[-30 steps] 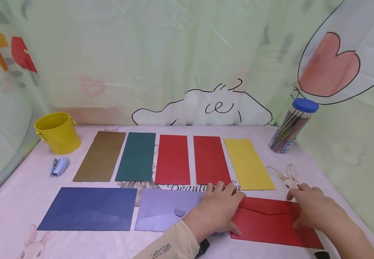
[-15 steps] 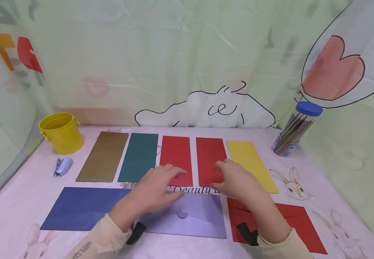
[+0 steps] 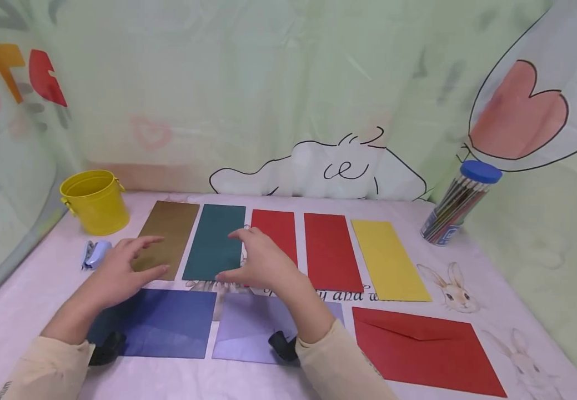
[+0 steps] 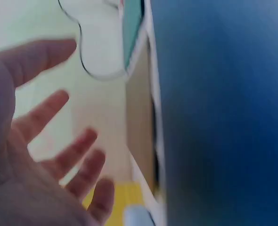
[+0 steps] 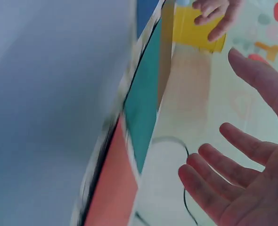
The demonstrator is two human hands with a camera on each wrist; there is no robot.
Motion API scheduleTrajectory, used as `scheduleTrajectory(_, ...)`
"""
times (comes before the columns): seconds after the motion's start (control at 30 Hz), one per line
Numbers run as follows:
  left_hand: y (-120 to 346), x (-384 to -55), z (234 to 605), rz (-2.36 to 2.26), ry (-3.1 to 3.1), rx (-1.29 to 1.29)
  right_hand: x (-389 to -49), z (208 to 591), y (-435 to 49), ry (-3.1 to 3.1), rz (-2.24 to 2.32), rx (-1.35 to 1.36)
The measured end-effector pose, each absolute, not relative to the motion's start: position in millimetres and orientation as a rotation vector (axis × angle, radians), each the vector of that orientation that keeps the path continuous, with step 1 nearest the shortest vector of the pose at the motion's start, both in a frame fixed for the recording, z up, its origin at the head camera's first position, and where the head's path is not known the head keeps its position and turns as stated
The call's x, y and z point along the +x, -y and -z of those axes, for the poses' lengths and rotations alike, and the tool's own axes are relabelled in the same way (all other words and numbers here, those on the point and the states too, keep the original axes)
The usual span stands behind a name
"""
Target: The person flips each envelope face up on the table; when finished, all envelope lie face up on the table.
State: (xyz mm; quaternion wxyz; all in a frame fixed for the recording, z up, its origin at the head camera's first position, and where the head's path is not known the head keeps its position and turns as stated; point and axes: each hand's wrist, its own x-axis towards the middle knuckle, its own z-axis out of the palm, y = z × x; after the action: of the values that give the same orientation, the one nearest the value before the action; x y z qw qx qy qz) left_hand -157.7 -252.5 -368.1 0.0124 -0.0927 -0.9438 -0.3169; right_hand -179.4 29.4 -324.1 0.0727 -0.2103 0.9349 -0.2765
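My left hand (image 3: 120,272), fingers spread and holding nothing, hovers over the far edge of the dark blue envelope (image 3: 173,328) and overlaps the brown envelope (image 3: 170,233) in the head view. Likewise empty, my right hand (image 3: 265,258) is raised above the lavender envelope (image 3: 248,328), its thumb and fingers overlapping the dark green envelope (image 3: 215,233) and a red one (image 3: 275,228). Each wrist view confirms loose, parted fingers with nothing between them. A red envelope with its pointed flap uppermost (image 3: 428,355) lies at front right. Part of the lavender envelope is hidden by my right forearm.
Further right in the back row lie another red envelope (image 3: 333,253) and a yellow envelope (image 3: 393,261). A yellow bucket (image 3: 95,205) and a small light-blue stapler (image 3: 97,254) are at left. A blue-lidded tub of pencils (image 3: 458,205) stands at back right, before a printed curtain (image 3: 268,83).
Both hands have left the red envelope at front right and swept left across the table, first over the lavender envelope, then further left. The envelopes look to lie where they were.
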Motion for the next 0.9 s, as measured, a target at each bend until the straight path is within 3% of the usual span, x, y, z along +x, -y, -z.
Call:
scheduleTrajectory(0.2,291.5,-164.0,382.4,0.816,3.059,-0.081,-189.9,336.0,22.4,-2.755,0.91,-0.706)
scheduleTrajectory(0.37,288.6,-163.3,388.6,0.705,3.138,-0.064,-197.6,353.4,50.2,-2.753,0.836,-0.731)
scheduleTrajectory(0.9,282.1,-161.2,385.8,0.589,3.138,-0.131,-203.5,371.1,68.9,-2.873,0.44,-0.726)
